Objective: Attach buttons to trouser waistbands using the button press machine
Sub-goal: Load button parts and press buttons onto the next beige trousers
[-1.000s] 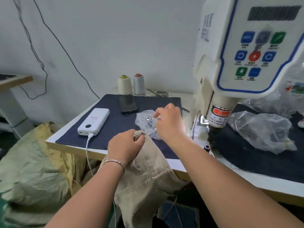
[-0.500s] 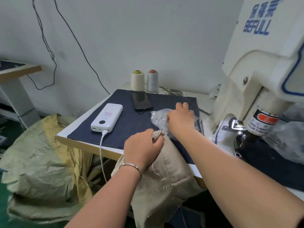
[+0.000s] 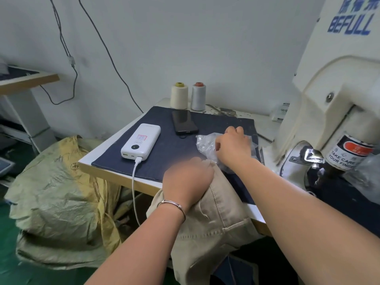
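Khaki-beige trousers (image 3: pixel 213 219) with tone-on-tone stitching, draped over the near edge of the white worktop (image 3: pixel 96 155) with its tan wood trim. Dark navy cloth mat (image 3: pixel 164 149) across the worktop. White power bank (image 3: pixel 140 145) with a small red-and-white label and black round display, white cable (image 3: pixel 133 194) trailing off the near edge. Glossy black phone (image 3: pixel 184 122) toward the far edge. Cream thread cone (image 3: pixel 179 96) with yellow top, pale grey cone (image 3: pixel 198 97) with rust-red top, at the far edge. Clear bag of silvery buttons (image 3: pixel 205 145). Cream-white press machine (image 3: pixel 337 95), blue "BEFULL" lettering, red-and-black warning label. Yellow-green woven sack (image 3: pixel 57 202) with dark scribbles. Silver bracelet (image 3: pixel 172 205).
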`<state>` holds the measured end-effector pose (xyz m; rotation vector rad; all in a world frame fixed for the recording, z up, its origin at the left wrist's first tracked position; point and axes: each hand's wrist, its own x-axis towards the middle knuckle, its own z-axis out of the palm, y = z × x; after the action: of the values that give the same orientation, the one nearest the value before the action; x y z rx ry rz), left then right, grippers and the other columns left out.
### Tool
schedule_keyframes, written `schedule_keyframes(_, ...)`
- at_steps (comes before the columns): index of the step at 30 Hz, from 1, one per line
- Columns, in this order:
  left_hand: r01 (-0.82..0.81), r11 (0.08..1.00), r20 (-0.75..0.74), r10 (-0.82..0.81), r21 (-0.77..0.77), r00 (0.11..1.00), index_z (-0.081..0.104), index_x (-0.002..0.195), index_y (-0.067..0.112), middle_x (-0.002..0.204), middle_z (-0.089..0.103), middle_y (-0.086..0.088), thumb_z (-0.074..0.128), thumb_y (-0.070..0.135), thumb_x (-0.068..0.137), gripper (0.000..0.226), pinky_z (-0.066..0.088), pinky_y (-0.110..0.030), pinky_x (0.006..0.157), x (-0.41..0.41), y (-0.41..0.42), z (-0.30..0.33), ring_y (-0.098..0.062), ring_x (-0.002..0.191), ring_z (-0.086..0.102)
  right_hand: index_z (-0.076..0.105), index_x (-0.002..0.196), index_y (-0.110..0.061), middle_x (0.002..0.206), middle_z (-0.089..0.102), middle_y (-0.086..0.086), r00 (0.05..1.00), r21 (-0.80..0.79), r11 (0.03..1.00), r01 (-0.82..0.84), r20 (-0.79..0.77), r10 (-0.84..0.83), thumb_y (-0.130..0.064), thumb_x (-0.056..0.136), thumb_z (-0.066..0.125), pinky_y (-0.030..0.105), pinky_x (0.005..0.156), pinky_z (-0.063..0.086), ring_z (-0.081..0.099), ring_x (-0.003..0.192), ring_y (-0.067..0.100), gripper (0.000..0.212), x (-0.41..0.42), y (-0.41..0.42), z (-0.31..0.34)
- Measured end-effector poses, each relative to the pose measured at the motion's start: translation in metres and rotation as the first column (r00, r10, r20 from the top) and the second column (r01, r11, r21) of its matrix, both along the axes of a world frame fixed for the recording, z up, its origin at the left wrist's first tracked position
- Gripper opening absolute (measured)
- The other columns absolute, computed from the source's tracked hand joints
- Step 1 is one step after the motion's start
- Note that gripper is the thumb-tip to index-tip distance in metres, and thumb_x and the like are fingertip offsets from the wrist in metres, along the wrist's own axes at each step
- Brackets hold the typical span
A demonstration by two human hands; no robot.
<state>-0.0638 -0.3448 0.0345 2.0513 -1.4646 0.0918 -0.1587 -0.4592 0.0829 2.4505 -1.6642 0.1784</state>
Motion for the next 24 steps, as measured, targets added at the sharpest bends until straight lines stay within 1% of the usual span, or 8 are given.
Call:
schedule_keyframes(4,-0.006,1.000,0.006,0.006,0.018,1.000,0.031,0.063,0.020,0.056,0.044,0.001,0.044,0.050,0.094,0.045,0.018,-0.030,0.048,-0.001,0.001,0.001,-0.013,0.052,0.036,0.069,0.109,-0.029,0.127,0.047,0.006,1.000,0.015,1.000,-0.005,0.031,0.004,-0.021,0.090,0.057,0.036,0.090,0.038,0.036,0.120,0.028,0.023,0.000,0.000,0.002)
schedule_keyframes(9,-0.003,1.000,-0.007,0.004,0.029,1.000,0.033,0.063,0.020,0.057,0.046,0.002,0.044,0.049,0.093,0.044,0.020,-0.030,0.048,-0.001,0.002,0.003,-0.012,0.052,0.037,0.069,0.106,-0.028,0.126,0.049,0.006,0.999,0.002,1.000,-0.012,0.033,0.012,-0.022,0.088,0.063,0.037,0.090,0.040,0.037,0.119,0.028,0.020,-0.001,0.001,0.002)
schedule_keyframes(14,-0.006,1.000,-0.005,0.006,0.031,1.000,0.033,0.064,0.020,0.058,0.047,0.002,0.043,0.050,0.093,0.044,0.020,-0.030,0.048,-0.001,0.002,0.003,-0.012,0.053,0.038,0.068,0.112,-0.025,0.129,0.048,0.006,1.000,-0.019,1.000,-0.021,0.020,0.021,-0.023,0.090,0.061,0.037,0.091,0.040,0.037,0.121,0.028,0.023,-0.001,0.001,0.000)
schedule_keyframes(17,0.000,0.999,0.004,0.000,0.039,1.000,0.034,0.064,0.020,0.059,0.047,0.003,0.043,0.051,0.094,0.044,0.021,-0.030,0.048,-0.001,0.002,0.003,-0.016,0.056,0.042,0.068,0.112,-0.025,0.131,0.046,0.006,0.999,-0.027,0.999,-0.035,0.041,0.036,-0.022,0.090,0.060,0.037,0.094,0.041,0.036,0.122,0.028,0.024,-0.003,0.003,0.002)
schedule_keyframes(19,0.004,0.999,0.009,-0.005,0.041,1.000,0.034,0.064,0.021,0.058,0.047,0.003,0.043,0.051,0.095,0.044,0.021,-0.030,0.048,-0.001,0.002,0.003,-0.015,0.056,0.042,0.069,0.110,-0.023,0.132,0.046,0.005,0.993,-0.031,0.999,-0.034,0.114,0.038,-0.020,0.091,0.059,0.037,0.096,0.041,0.036,0.122,0.027,0.022,-0.006,0.009,0.003)
schedule_keyframes(21,0.005,0.999,0.013,-0.005,0.036,1.000,0.034,0.063,0.021,0.058,0.047,0.003,0.042,0.051,0.094,0.044,0.020,-0.030,0.048,-0.001,0.001,0.003,-0.013,0.054,0.041,0.070,0.100,-0.021,0.130,0.047,0.003,0.971,-0.045,0.999,-0.015,0.238,0.025,-0.018,0.092,0.057,0.036,0.094,0.038,0.036,0.121,0.026,0.016,-0.011,0.017,0.005)
schedule_keyframes(23,-0.001,0.999,0.022,0.000,0.035,1.000,0.034,0.063,0.020,0.057,0.047,0.003,0.042,0.051,0.094,0.044,0.020,-0.030,0.048,-0.001,0.002,0.003,-0.015,0.054,0.041,0.067,0.089,-0.021,0.128,0.048,0.001,0.925,-0.070,0.998,0.008,0.380,0.020,-0.018,0.092,0.058,0.031,0.089,0.034,0.036,0.120,0.024,0.010,-0.018,0.030,0.007)
schedule_keyframes(24,-0.005,0.999,0.027,0.004,0.034,1.000,0.034,0.063,0.020,0.057,0.047,0.003,0.042,0.050,0.094,0.044,0.019,-0.031,0.048,-0.002,0.002,0.003,-0.017,0.055,0.042,0.067,0.089,-0.018,0.127,0.048,0.001,0.892,-0.087,0.996,0.016,0.452,0.025,-0.017,0.092,0.058,0.028,0.087,0.032,0.036,0.119,0.022,0.010,-0.022,0.038,0.009)
